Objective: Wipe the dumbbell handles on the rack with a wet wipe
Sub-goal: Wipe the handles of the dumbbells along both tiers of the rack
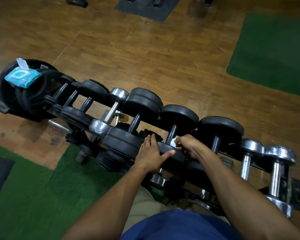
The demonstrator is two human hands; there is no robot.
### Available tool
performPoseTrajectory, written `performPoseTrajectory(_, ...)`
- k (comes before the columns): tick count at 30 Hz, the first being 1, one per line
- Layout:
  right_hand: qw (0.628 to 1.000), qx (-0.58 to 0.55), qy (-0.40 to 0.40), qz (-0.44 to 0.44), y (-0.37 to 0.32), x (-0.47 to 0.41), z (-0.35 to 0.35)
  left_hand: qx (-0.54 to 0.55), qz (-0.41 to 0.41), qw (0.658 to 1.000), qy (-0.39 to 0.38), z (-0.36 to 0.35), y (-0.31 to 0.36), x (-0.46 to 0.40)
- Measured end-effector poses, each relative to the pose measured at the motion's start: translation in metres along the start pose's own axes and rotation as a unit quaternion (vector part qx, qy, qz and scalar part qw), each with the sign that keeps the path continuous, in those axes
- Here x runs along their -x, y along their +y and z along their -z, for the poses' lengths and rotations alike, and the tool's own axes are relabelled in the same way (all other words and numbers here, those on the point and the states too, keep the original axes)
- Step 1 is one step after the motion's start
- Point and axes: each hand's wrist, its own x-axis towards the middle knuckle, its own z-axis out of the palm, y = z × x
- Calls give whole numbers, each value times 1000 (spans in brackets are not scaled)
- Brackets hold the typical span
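Fingers of your right hand point(189, 144) curl around a white wet wipe point(173, 141) and press it against the dark handle point(172, 134) of a black dumbbell point(179, 115) in the middle of the rack point(100, 101); only a small crumpled corner of the wipe shows between your knuckles and the bar. Your left hand point(151, 151) lies flat on the near weight plate point(173, 155) of that same dumbbell, fingers straight and close together over its top, thumb stretched out along the plate's rim toward your right hand. Both forearms reach in from the bottom of the view, above a blue shirt and tan trousers. Black dumbbells sit on either side on the top tier, with a chrome dumbbell point(111, 110) further left and two more chrome ones point(277, 170) at the right end. More weights rest on a lower tier, partly hidden. At the far left, an open pack of wipes point(22, 77), light blue with its white lid flipped up, lies on a stack of black weight plates point(24, 94). The rack stands on a wooden floor point(145, 49) patched with green turf mats point(274, 49).
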Motion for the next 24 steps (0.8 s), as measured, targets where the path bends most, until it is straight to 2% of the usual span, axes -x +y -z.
performPoseTrajectory(6,993,107,-46,29,4,-3,3,1,2,1000,2,0,0,0)
performPoseTrajectory(12,987,118,-103,22,5,-10,4,-2,4,1000,1,1,1,1)
performPoseTrajectory(18,984,20,-173,-20,3,-23,6,-1,3,1000,4,1,1,0)
performPoseTrajectory(21,985,-112,-124,-31,-6,-17,4,3,5,1000,1,1,0,0)
performPoseTrajectory(24,962,-270,-34,-37,-14,-22,3,3,7,1000,0,1,2,2)
